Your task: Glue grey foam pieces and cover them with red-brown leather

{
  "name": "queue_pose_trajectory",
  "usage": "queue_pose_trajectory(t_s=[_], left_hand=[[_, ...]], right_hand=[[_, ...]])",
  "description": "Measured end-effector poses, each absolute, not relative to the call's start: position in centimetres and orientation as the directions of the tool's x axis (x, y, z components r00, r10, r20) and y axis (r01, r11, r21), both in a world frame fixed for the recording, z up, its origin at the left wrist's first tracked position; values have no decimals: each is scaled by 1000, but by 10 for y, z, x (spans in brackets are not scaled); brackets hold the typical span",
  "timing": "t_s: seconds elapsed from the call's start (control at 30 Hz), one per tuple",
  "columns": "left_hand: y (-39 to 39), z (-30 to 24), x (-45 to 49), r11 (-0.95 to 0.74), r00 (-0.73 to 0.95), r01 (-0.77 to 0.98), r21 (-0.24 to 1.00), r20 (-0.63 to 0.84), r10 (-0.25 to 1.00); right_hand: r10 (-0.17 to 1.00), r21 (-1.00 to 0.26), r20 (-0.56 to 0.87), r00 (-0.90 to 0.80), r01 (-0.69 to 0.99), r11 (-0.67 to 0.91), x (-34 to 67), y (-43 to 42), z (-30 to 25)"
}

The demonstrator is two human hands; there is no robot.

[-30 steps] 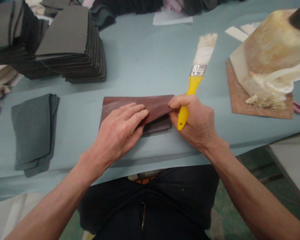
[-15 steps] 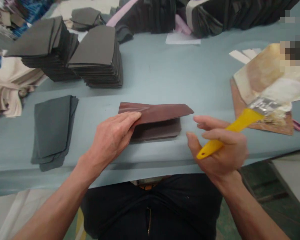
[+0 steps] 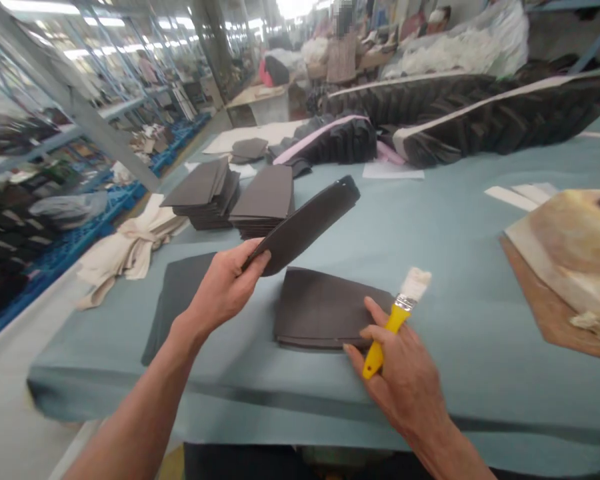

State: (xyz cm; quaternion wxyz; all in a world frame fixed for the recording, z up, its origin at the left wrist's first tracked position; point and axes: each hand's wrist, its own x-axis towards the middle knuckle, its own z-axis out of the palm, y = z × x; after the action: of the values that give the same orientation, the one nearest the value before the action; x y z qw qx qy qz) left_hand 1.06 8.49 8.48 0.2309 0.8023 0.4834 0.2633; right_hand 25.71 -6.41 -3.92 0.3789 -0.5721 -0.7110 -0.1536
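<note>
In our left hand [image 3: 225, 285], with thumb and fingers closed on its near end, we hold one dark piece [image 3: 310, 228], tilted above the desk [image 3: 445, 233]. Our right hand [image 3: 405, 375] is half curled around the yellow brush [image 3: 391, 324], its fingers reaching over the right end of the pile [image 3: 323, 308], which lies on the desk.

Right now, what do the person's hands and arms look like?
The left hand and right hand are bare, without gloves. The forearms taper toward the wrists, with no sleeve, watch or bracelet showing. Plain dark clothing peeks in below.
</note>
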Motion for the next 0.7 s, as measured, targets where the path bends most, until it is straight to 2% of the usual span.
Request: queue_pose_trajectory(t_s=[0.1,0.2,0.5,0.7], left_hand=[[90,93,-5,-324,327,544,774,160,931],[92,97,-17,-278,298,488,828,142,944],[94,100,-33,-260,281,518,815,126,952],[95,105,-40,-321,331,647,691,125,935]], right_hand=[[669,-179,741,-65,940,289,258,-63,-40],[650,-156,756,-73,945,288,258,-61,-43],[603,-120,792,-97,943,310,259,-56,-44],[607,-134,788,-99,935,327,259,-56,-43]])
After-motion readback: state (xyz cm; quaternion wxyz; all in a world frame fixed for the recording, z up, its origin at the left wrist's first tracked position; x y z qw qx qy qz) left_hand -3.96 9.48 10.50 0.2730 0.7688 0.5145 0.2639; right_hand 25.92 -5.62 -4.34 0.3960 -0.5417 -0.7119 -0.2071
